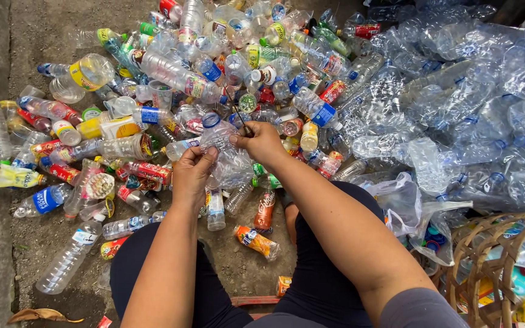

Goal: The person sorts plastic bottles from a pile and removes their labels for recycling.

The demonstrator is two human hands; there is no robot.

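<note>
Both hands are up in the middle of the view, and between them sits a clear, crumpled plastic bottle with a blue cap point(221, 143). The left hand point(192, 173) cups it from below, fingers curled up around the lower body. The right hand point(261, 141) is closed on a thin dark blade-like tool point(238, 115), its tip held right at the bottle's upper side near the cap; what kind of tool it is I cannot tell.

The bottle looks empty and very light, thin-walled and soft, already dented, so it would likely buckle under a firm squeeze. The smooth plastic looks slippery; the stiffer neck and cap ring look like the surest place to hold, with the body only supported.

It is held above the person's knees, over the bare concrete floor point(7, 54). Just beyond it spreads a heap of mixed plastic bottles with coloured labels point(171, 73), and off to the right a mound of clear stripped bottles point(475, 91). A woven cane basket point(487, 255) stands beside the right elbow, near a few clear plastic bags point(408, 206).
</note>
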